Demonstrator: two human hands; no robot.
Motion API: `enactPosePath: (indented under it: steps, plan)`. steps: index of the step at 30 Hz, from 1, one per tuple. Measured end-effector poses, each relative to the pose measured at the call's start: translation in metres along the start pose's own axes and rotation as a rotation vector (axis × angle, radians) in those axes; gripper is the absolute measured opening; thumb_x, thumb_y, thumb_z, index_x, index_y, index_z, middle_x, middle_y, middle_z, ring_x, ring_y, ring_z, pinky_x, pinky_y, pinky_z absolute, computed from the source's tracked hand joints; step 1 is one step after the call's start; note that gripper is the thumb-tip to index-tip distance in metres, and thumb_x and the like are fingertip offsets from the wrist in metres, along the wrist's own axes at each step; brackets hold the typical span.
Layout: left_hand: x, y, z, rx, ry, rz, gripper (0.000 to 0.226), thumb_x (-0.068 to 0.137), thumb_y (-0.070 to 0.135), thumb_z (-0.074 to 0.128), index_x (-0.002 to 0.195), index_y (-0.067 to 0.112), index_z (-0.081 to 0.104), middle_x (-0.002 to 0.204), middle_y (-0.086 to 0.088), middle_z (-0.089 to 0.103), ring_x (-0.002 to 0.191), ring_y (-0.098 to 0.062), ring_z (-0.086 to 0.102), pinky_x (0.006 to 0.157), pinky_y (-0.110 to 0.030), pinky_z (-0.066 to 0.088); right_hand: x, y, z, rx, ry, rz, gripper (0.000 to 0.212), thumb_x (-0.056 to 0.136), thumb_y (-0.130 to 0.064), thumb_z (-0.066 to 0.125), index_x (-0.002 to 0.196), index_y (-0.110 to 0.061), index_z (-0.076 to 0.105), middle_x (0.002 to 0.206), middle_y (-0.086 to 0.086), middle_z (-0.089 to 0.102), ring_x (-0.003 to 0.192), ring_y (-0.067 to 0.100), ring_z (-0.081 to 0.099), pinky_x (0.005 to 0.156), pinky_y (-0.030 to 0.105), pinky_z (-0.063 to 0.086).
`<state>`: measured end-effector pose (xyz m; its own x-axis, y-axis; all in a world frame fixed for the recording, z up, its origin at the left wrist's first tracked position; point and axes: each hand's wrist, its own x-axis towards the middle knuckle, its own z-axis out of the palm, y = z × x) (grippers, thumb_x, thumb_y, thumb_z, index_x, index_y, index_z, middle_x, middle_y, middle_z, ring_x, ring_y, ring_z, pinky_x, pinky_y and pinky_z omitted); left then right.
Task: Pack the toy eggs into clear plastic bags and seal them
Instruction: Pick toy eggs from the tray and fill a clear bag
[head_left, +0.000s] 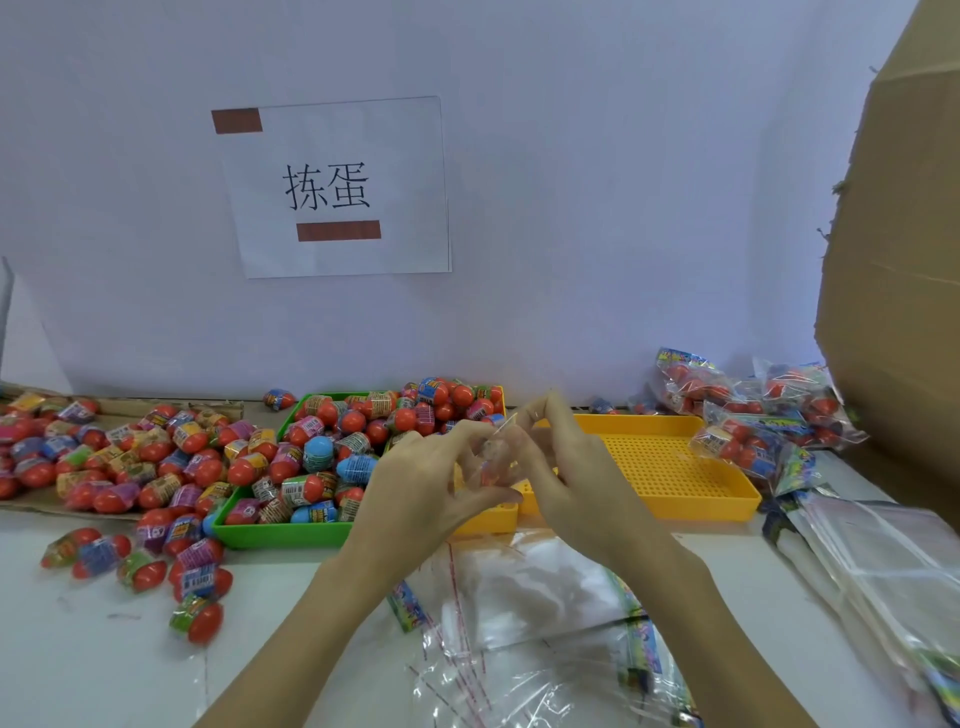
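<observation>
Big picture first: the white table (78, 649) carries far more loose stock than finished work. A wide spread of toy eggs (119, 457) covers the cardboard sheet on the left, and the green tray (280, 535) is heaped with more, so by my read the job is early to midway. Over on the right, a modest pile of sealed bags (753, 415) leans near the cardboard box (904, 260); that's the done portion. The yellow tray (675, 478) beside them sits bare. Empty clear plastic bags (530, 587) lie flat below the hands, with another stack (883, 561) at far right. Now the small stuff: left hand (415, 493) and right hand (576, 467) meet above the trays, fingertips pinched together on a thin clear strip (501, 441), too filmy to identify.
</observation>
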<state>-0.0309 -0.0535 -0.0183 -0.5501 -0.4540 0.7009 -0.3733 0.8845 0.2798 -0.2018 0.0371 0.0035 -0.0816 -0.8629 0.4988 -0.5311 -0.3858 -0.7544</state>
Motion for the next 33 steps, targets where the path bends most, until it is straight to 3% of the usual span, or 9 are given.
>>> enactPosePath:
  steps: [6,8,13,17,22,26,28,31,33]
  plan:
    - [0.0,0.003,0.0,-0.016,0.006,0.0,0.057,0.086,0.078,0.059,0.126,0.037,0.058,0.074,0.019,0.061,0.061,-0.003,0.051,0.064,-0.024,0.046,0.0,0.001,0.003,-0.062,-0.001,-0.009,0.009,0.113,-0.03,0.042,0.105,-0.027,0.045,0.092,0.003,0.074,0.085,0.019,0.075,0.075,0.05,0.059]
    - [0.001,0.002,-0.003,-0.047,0.017,-0.012,0.059,0.086,0.078,0.057,0.124,0.034,0.06,0.065,0.023,0.049,0.057,0.003,0.046,0.061,-0.012,0.038,-0.001,-0.001,0.001,0.016,-0.007,-0.001,0.008,0.112,-0.028,0.045,0.104,-0.026,0.046,0.089,0.002,0.076,0.085,0.018,0.076,0.075,0.044,0.062]
    - [0.002,-0.004,-0.005,-0.229,0.021,-0.012,0.063,0.085,0.074,0.065,0.113,0.018,0.07,0.052,0.014,0.035,0.046,-0.006,0.034,0.046,-0.018,0.031,0.0,-0.005,-0.003,0.175,0.004,0.021,0.008,0.111,-0.023,0.051,0.104,-0.021,0.05,0.084,0.003,0.08,0.084,0.017,0.078,0.075,0.029,0.062]
    - [0.004,-0.008,-0.006,-0.291,0.112,-0.06,0.038,0.096,0.057,0.065,0.099,0.02,0.074,0.055,0.023,0.052,0.04,-0.005,0.035,0.046,-0.009,0.024,0.0,-0.003,-0.004,0.064,0.075,-0.02,0.007,0.107,-0.021,0.061,0.102,-0.021,0.056,0.082,-0.006,0.08,0.076,0.01,0.078,0.071,0.017,0.056]
    - [0.002,-0.019,0.002,-0.296,0.132,-0.197,0.029,0.102,0.043,0.062,0.091,0.02,0.076,0.047,0.005,0.055,0.036,-0.016,0.042,0.039,-0.036,0.038,0.003,0.0,-0.008,-0.019,0.225,-0.043,0.009,0.103,-0.018,0.067,0.111,-0.021,0.067,0.085,-0.01,0.079,0.08,0.007,0.077,0.074,0.019,0.057]
    - [0.0,-0.018,0.001,-0.251,0.051,-0.233,0.053,0.106,0.066,0.042,0.087,0.03,0.076,0.057,0.009,0.066,0.044,-0.014,0.057,0.048,-0.03,0.047,0.003,0.001,-0.006,-0.143,0.198,-0.047,0.013,0.1,-0.013,0.069,0.111,-0.02,0.073,0.083,-0.014,0.076,0.085,0.006,0.073,0.081,0.021,0.055]
    - [0.001,-0.017,-0.001,-0.294,0.003,-0.372,0.076,0.103,0.078,0.02,0.087,0.035,0.081,0.074,0.012,0.075,0.064,-0.013,0.068,0.066,-0.036,0.055,0.003,0.001,-0.004,-0.21,0.201,-0.082,0.015,0.1,-0.008,0.067,0.102,-0.021,0.075,0.08,-0.016,0.074,0.083,0.006,0.071,0.084,0.026,0.053]
    - [0.006,-0.017,-0.001,-0.59,0.014,-0.623,0.088,0.105,0.071,0.005,0.09,0.038,0.085,0.094,0.006,0.08,0.091,-0.01,0.072,0.089,-0.035,0.052,0.002,0.0,-0.006,-0.259,0.267,-0.116,0.02,0.101,-0.004,0.064,0.097,-0.022,0.072,0.078,-0.017,0.071,0.082,0.007,0.068,0.093,0.035,0.05]
    - [0.006,-0.017,0.001,-0.583,-0.051,-0.657,0.07,0.113,0.057,0.018,0.102,0.033,0.083,0.106,0.009,0.08,0.102,-0.009,0.071,0.096,-0.035,0.053,0.002,0.001,-0.008,-0.302,0.319,-0.127,0.026,0.1,-0.001,0.062,0.095,-0.025,0.07,0.077,-0.017,0.069,0.083,0.007,0.065,0.097,0.034,0.045]
